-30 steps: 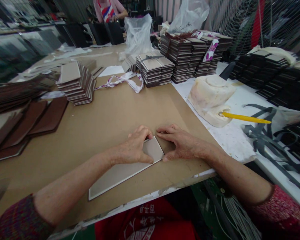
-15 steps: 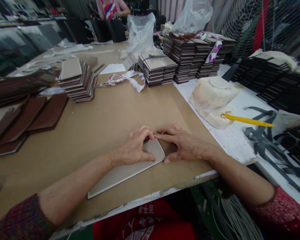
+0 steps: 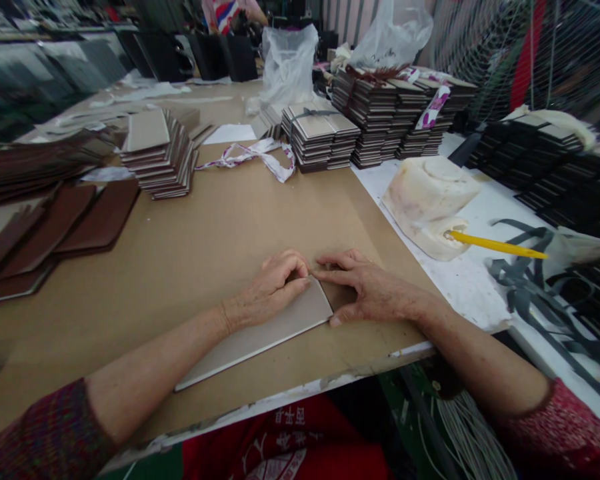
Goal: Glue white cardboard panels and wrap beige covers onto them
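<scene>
A flat beige rectangular panel [image 3: 260,340] with a thin pale edge lies slantwise on the brown tabletop near its front edge. My left hand [image 3: 275,287] rests over the panel's far long side, fingers curled and thumb closed toward them at the far right corner. My right hand [image 3: 365,290] is against the panel's short right end, its fingers stretched out and apart. The index fingertip is at the far corner beside my left fingers, and the thumb touches the near corner. The panel's far edge is partly hidden under my left hand.
Brown panels [image 3: 95,220] and a fanned stack of panels [image 3: 150,137] lie at left. Tied stacks [image 3: 320,133] stand at the back. On the right are a cut white plastic jug [image 3: 425,200] with a yellow stick [image 3: 500,245], grey straps [image 3: 530,293] and black stacks [image 3: 530,147].
My left thumb has drawn up from the panel's middle toward the curled fingers at the far edge. The right hand stays nearly in place at the short end.
</scene>
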`<state>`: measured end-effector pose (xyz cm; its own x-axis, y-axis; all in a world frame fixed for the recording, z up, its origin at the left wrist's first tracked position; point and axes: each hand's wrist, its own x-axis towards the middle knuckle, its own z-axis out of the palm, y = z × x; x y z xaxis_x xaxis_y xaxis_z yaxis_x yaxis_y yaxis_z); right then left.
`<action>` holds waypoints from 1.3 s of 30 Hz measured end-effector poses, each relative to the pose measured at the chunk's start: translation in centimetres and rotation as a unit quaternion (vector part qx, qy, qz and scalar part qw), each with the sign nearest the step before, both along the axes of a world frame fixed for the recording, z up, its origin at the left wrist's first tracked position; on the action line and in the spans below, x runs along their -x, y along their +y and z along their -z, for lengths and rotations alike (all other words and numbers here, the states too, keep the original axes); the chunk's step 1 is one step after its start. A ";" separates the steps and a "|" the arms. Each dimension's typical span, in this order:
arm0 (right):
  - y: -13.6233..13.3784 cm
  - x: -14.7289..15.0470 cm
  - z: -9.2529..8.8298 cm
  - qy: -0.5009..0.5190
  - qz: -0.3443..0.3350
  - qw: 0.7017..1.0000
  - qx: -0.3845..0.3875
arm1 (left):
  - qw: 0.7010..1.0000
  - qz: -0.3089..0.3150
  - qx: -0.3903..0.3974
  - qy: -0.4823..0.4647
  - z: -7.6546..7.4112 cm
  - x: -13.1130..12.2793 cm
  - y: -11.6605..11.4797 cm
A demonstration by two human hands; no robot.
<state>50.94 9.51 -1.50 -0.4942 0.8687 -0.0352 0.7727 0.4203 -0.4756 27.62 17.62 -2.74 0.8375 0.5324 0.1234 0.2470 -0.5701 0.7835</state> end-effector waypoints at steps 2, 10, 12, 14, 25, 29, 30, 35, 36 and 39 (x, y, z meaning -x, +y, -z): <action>0.0 0.1 -0.1 0.002 0.004 1.000 0.003 | 1.000 -0.001 0.020 -0.016 0.0 0.2 0.0; 0.0 0.0 -0.2 -0.002 0.000 1.000 0.009 | 0.980 -0.036 0.160 -0.108 0.8 1.1 0.2; 0.0 0.0 -0.1 0.004 -0.002 1.000 0.008 | 0.969 -0.066 0.198 -0.135 1.0 1.1 0.2; 0.0 0.0 0.0 0.010 -0.002 1.000 0.007 | 0.958 -0.088 0.224 -0.154 1.0 1.1 0.1; 0.0 0.7 -2.2 0.202 0.118 0.970 0.061 | 0.990 -0.053 0.086 -0.096 0.7 0.6 0.1; 0.8 2.2 -2.5 0.220 0.140 0.961 0.096 | 0.993 -0.049 0.065 -0.087 0.6 0.4 -0.1; 1.0 2.5 -2.3 0.221 0.144 0.959 0.100 | 0.993 -0.049 0.062 -0.086 0.6 0.3 -0.1; 1.8 3.1 -1.0 0.221 0.203 0.943 0.141 | 0.994 -0.075 0.054 -0.062 0.1 0.4 0.2; 1.8 3.1 -0.9 0.221 0.219 0.939 0.149 | 0.994 -0.089 0.048 -0.043 -0.2 0.6 0.2; 1.6 3.4 -0.9 0.221 0.250 0.929 0.159 | 0.992 -0.116 -0.015 0.050 -0.9 1.9 -0.6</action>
<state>47.52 11.15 -0.64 -0.0595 0.9742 -0.2177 0.5331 -0.1534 -0.8321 25.69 17.05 -1.80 0.7017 0.7096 0.0646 0.4493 -0.5110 0.7328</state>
